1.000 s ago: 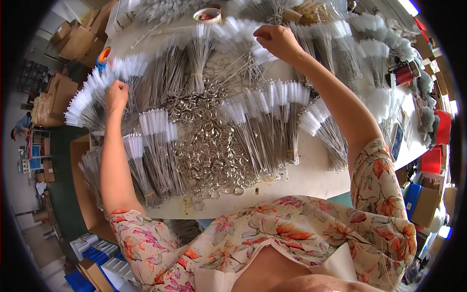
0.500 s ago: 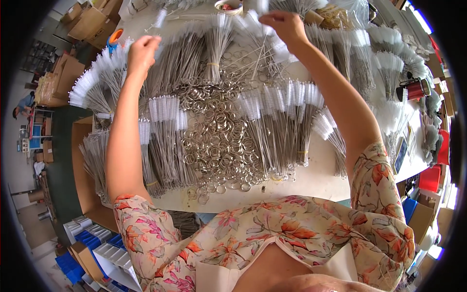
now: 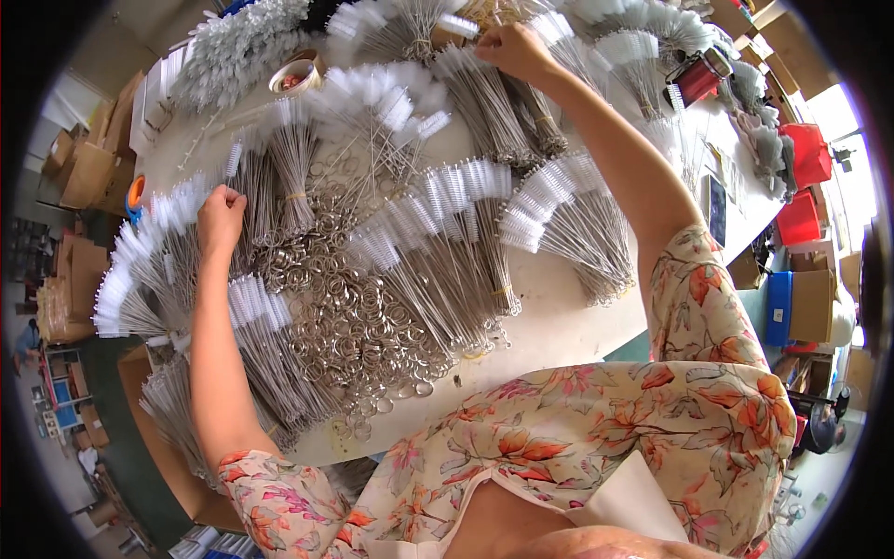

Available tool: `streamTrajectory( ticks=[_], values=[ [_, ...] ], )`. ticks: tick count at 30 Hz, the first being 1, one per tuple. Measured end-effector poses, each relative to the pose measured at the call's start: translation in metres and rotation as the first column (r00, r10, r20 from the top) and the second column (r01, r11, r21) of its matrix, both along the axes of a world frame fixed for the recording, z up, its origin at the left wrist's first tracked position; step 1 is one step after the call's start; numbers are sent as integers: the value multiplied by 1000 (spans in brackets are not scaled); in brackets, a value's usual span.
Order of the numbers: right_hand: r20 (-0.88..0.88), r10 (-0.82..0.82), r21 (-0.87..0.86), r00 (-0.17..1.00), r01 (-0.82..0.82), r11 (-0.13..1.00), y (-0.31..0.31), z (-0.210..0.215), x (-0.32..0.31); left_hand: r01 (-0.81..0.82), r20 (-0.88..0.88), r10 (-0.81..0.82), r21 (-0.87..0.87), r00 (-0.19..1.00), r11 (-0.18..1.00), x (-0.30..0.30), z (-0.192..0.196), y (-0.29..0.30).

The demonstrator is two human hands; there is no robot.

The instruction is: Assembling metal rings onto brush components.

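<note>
My left hand (image 3: 222, 219) is closed in a pinch above the left-hand brush bundles, on a thin wire brush whose white bristle head (image 3: 232, 159) stands up beyond the fingers. Farther off to the right, my right hand (image 3: 515, 51) has its fingertips pinched at another white-tipped brush (image 3: 457, 25); its wire is mostly hidden by the fingers. Beneath that hand lies a bundle of wire brushes (image 3: 489, 112). Between my arms, a heap of metal split rings (image 3: 349, 321) spreads over the table, with more brush bundles (image 3: 447, 252) beside it.
A pale table (image 3: 549, 326) carries everything. Toward the back are a small round bowl (image 3: 294, 78) and a pile of white bristle heads (image 3: 233, 56). An orange-handled tool (image 3: 136, 191) lies at the left edge. On the right are a phone (image 3: 713, 210) and a red spool (image 3: 698, 79).
The view has turned, so the table appears tilted, shifted left and lower. My right hand has moved right across the table, from the loose brushes to over a bundle.
</note>
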State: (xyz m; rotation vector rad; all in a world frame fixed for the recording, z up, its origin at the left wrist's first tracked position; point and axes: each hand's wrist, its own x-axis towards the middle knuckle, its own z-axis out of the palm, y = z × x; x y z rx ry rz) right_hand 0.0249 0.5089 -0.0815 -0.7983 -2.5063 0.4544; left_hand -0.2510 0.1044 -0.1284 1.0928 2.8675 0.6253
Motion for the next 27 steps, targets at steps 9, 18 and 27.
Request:
streamTrajectory(
  ticks=[9,18,27],
  values=[
    [484,-181,8,856,202,979,-28,6,13,-239,243,220,52,945,970,4,21,4],
    [286,-1,-185,958,56,981,-10,8,8,-61,-14,66,244,998,968,-31,19,-27],
    [-127,31,247,991,1,969,23,16,20,-303,559,-207,682,803,666,85,109,-22]
  ],
)
